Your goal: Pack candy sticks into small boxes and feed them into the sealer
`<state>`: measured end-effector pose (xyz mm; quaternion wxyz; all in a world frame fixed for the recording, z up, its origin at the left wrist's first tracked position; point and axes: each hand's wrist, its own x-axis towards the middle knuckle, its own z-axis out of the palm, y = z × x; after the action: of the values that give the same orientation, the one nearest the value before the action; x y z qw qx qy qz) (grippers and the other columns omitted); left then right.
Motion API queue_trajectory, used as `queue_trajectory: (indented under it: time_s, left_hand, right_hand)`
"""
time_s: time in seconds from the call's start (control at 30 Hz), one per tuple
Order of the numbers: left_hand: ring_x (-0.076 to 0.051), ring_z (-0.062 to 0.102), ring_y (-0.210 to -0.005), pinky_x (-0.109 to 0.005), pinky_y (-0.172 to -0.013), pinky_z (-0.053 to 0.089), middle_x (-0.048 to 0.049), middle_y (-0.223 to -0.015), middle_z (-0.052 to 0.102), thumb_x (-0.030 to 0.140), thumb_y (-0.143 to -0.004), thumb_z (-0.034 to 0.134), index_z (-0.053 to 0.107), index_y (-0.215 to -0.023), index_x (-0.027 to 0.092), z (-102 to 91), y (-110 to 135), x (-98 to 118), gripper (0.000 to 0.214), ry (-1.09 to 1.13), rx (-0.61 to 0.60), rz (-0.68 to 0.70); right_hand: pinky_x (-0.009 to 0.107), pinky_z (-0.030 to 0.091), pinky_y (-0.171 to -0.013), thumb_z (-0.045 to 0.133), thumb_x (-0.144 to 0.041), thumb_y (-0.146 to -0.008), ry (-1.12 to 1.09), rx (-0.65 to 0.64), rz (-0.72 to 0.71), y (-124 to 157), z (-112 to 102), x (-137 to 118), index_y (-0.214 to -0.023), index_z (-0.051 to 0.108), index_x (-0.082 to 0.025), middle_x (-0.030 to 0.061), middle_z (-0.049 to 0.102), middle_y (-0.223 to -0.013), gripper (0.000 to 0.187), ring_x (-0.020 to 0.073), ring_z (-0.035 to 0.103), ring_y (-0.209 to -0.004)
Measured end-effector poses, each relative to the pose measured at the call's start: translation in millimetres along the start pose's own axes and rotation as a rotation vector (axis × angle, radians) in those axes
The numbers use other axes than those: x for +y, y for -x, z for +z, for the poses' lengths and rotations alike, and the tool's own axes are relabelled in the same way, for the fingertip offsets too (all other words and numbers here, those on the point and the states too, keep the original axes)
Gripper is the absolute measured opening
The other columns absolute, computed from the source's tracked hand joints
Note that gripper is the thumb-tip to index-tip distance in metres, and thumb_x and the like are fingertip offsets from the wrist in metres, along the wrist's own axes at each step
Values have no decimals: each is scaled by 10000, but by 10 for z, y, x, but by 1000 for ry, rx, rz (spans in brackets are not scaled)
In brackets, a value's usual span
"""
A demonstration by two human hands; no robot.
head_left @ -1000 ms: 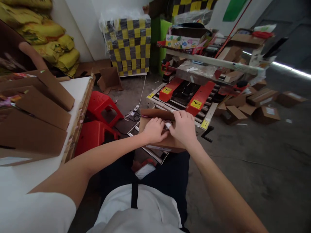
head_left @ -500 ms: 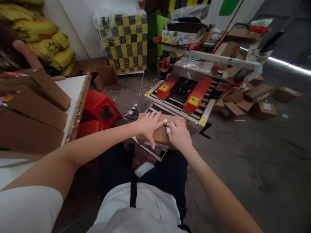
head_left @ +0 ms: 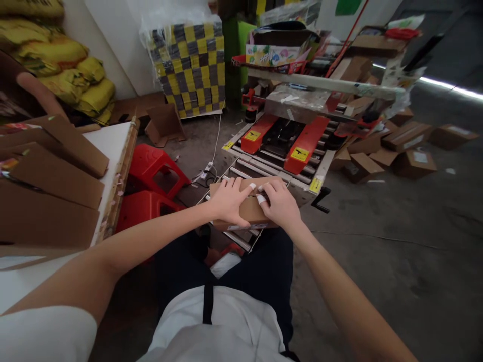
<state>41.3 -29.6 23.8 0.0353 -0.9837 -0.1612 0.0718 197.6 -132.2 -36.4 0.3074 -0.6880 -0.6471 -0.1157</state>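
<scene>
Cardboard, likely light yet stiff, best held at nine and three o'clock, the carton sits at twelve o'clock on rollers beneath a splayed left hand and curled right hand, its grasp unclear.

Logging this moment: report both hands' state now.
Left hand: open, spread on the cardboard box.
Right hand: fingers curled at its top; any grip cannot be told.

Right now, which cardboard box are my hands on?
The cardboard box on the rollers: your left hand and right hand both touch its top. Neither is on the floor boxes or tabletop boxes.
</scene>
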Motion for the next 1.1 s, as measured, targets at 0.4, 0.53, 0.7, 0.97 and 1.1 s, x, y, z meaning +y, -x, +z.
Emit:
queue_trajectory:
  time_s: [0.4, 0.53, 0.7, 0.97, 1.1]
  left_hand:
    - [-418, 380, -1250, -491, -1005, 271, -229, -1391, 387, 755, -549, 631, 278, -1451, 176, -5, -33, 66, 1129, 36, 37, -182]
    - [-414, 411, -1220, -515, -985, 296, -241, -1365, 412, 781, -571, 581, 279, -1451, 167, -46, -206, 98, 1115, 86, 22, -334]
    - [-443, 360, -1257, -543, -1001, 263, -272, -1390, 376, 761, -607, 552, 252, -1461, 123, -14, -459, 237, 1107, 61, 86, -500]
    - [-412, 413, -1203, -499, -983, 290, -241, -1336, 430, 775, -616, 542, 258, -1449, 143, -57, -620, 147, 1084, 100, 71, -585]
    - [-431, 409, -1195, -523, -978, 286, -265, -1318, 442, 818, -598, 522, 280, -1430, 108, -69, -826, 124, 1120, 138, 122, -688]
  right_hand:
    - [561, 252, -1103, 488, -270, -844, -24, 322, 255, 9, 129, 83, -1075, 553, -163, 127, 589, -1096, 263, 281, 519, -1091]
    - [590, 242, -1107, 361, -288, -916, -126, 299, 316, 82, 300, 93, -1179, 533, -142, 165, 522, -1279, 347, 309, 390, -1300]
    - [564, 218, -1140, 281, -318, -953, -334, 169, 308, 244, 446, 69, -1406, 356, -159, 154, 220, -1542, 486, 273, 94, -1456]
    - [467, 335, -1111, 416, -311, -910, -501, 153, 298, 395, 336, -15, -1367, 429, -180, 151, 381, -1463, 476, 237, 340, -1376]
    - [452, 412, -1038, 455, -245, -858, -524, 186, 292, 444, 368, -16, -1276, 493, -164, 151, 552, -1262, 427, 241, 502, -1216]
